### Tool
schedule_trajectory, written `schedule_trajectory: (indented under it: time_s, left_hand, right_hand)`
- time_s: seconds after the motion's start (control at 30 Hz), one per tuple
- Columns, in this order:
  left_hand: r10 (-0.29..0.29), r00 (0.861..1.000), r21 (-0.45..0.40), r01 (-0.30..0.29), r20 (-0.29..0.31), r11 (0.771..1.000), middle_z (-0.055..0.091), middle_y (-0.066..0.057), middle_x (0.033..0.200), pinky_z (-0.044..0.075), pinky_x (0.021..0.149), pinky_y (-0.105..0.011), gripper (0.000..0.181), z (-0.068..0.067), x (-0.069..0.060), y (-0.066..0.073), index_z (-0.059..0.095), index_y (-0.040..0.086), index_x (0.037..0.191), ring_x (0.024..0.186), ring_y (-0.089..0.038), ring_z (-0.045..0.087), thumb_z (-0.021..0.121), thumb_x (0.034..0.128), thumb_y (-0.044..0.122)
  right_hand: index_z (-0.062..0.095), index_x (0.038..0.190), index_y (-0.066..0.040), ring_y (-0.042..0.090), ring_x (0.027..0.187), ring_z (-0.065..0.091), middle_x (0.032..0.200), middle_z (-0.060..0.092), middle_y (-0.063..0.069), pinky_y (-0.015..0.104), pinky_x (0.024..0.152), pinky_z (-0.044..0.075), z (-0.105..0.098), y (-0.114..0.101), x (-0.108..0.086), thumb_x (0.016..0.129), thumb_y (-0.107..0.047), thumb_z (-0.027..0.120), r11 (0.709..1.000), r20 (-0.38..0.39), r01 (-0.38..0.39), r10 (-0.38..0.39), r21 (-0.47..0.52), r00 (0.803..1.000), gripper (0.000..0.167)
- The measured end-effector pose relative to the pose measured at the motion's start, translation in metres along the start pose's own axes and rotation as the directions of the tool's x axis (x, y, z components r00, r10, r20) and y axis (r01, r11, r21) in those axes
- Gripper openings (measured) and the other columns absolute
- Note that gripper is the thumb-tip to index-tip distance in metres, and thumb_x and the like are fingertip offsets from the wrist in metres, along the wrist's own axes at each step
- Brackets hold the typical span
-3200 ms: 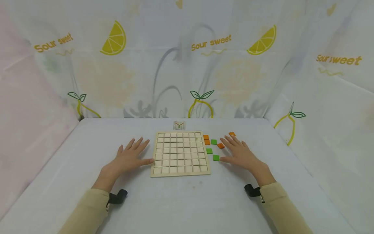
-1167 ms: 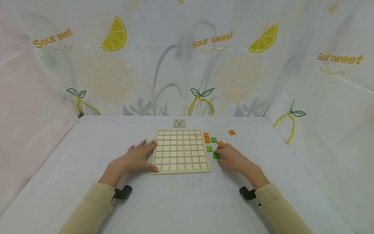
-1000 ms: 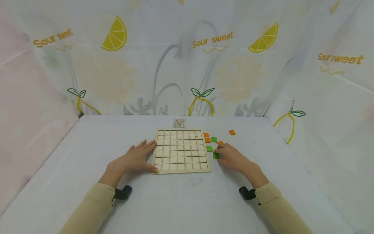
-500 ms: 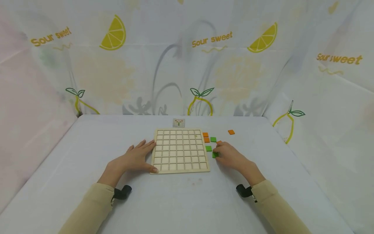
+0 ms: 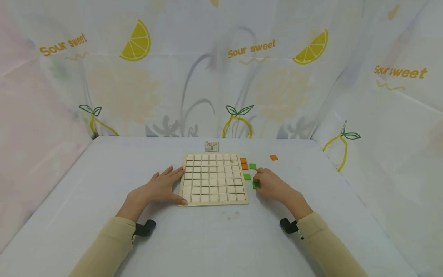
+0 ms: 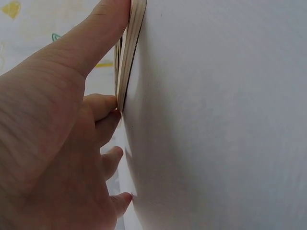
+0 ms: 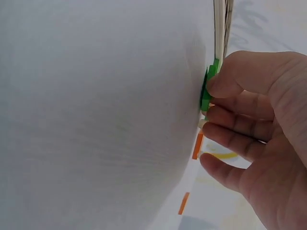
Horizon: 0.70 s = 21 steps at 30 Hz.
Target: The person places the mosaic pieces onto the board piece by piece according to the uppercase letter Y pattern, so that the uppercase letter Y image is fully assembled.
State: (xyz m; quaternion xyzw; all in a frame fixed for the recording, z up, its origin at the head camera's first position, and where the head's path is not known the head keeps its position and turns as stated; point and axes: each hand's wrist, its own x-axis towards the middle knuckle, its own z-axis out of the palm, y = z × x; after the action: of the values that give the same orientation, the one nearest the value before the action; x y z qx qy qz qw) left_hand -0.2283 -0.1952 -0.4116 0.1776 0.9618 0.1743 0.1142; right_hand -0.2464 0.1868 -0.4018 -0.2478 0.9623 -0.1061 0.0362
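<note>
My left hand [image 5: 159, 188] rests at the left side of a wooden grid board [image 5: 214, 204], thumb on its near left corner and fingertips at its left edge. In the left wrist view, the thumb lies over the board's edge [image 6: 130, 55]. Right of the board, my right hand [image 5: 275, 186] pinches a green square tile [image 5: 255, 185] between thumb and fingers. The right wrist view has this green tile [image 7: 211, 88] by the thumb tip. Another green tile [image 5: 247, 177] lies beside the board, and a further green tile [image 5: 252, 166] lies farther back.
Two orange tiles [image 5: 244, 166] lie against the board's right edge. A lone orange tile [image 5: 274, 157] sits farther right. One more orange tile is mostly hidden behind the right hand. A small printed pattern card [image 5: 212, 146] lies behind the board on the white cloth [image 5: 214, 242].
Since the earliest frame, my left hand has come onto the board's edge. My right hand has moved from spread fingers above the tiles to the nearest green tile and pinches it.
</note>
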Motion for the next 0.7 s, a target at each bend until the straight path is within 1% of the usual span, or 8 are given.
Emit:
schedule_trajectory:
  time_s: [0.03, 0.17, 0.4, 0.6, 0.7]
  left_hand:
    - [0.001, 1.000, 0.000, -0.001, 0.000, 1.000, 0.022, -0.011, 0.166, 0.010, 0.115, -0.075, 0.120, 0.0001, 0.0001, -0.0002, 0.025, 0.008, 0.158, 0.153, -0.046, 0.011, 0.078, 0.0688, 0.067]
    - [-0.003, 1.000, -0.001, 0.003, 0.001, 1.000, 0.022, -0.011, 0.166, 0.010, 0.115, -0.074, 0.120, 0.0005, -0.0004, -0.0017, 0.024, 0.009, 0.158, 0.153, -0.046, 0.011, 0.078, 0.0687, 0.068]
    - [-0.005, 1.000, -0.002, 0.005, -0.001, 1.000, 0.022, -0.010, 0.166, 0.010, 0.116, -0.074, 0.121, 0.0015, 0.0007, -0.0044, 0.024, 0.009, 0.158, 0.153, -0.046, 0.011, 0.078, 0.0681, 0.069]
    - [-0.003, 1.000, -0.004, 0.003, 0.002, 1.000, 0.022, -0.010, 0.166, 0.010, 0.116, -0.074, 0.120, 0.0010, -0.0002, -0.0029, 0.024, 0.009, 0.158, 0.153, -0.045, 0.012, 0.078, 0.0687, 0.068]
    - [0.003, 1.000, -0.003, -0.003, 0.002, 1.000, 0.021, -0.010, 0.167, 0.011, 0.116, -0.073, 0.120, 0.0006, -0.0009, -0.0019, 0.024, 0.008, 0.158, 0.153, -0.046, 0.013, 0.078, 0.0692, 0.068]
  right_hand:
    - [0.073, 0.098, -0.002, 0.021, 0.096, 0.058, 0.099, 0.063, 0.004, 0.039, 0.092, 0.052, -0.0001, 0.0000, 0.0000, 0.082, 0.002, 0.067, 1.000, 0.000, 0.000, 0.000, 0.001, 1.000, 0.018]
    - [0.073, 0.097, -0.002, 0.020, 0.093, 0.056, 0.097, 0.063, 0.003, 0.037, 0.088, 0.051, -0.0010, 0.0000, -0.0003, 0.081, 0.003, 0.066, 1.000, -0.003, -0.004, 0.004, 0.009, 1.000, 0.019]
    - [0.072, 0.098, -0.003, 0.021, 0.097, 0.059, 0.097, 0.065, 0.004, 0.040, 0.092, 0.052, -0.0039, -0.0011, 0.0004, 0.081, 0.002, 0.065, 0.999, 0.009, -0.028, 0.027, 0.022, 1.000, 0.019]
    - [0.071, 0.101, 0.000, 0.023, 0.101, 0.063, 0.099, 0.067, 0.007, 0.041, 0.094, 0.053, -0.0067, -0.0017, 0.0020, 0.081, 0.002, 0.065, 1.000, 0.005, -0.014, 0.014, 0.018, 1.000, 0.021]
    - [0.071, 0.101, 0.000, 0.023, 0.099, 0.063, 0.098, 0.068, 0.007, 0.041, 0.093, 0.053, -0.0073, -0.0019, 0.0033, 0.081, 0.002, 0.066, 1.000, -0.004, 0.001, -0.001, 0.015, 1.000, 0.021]
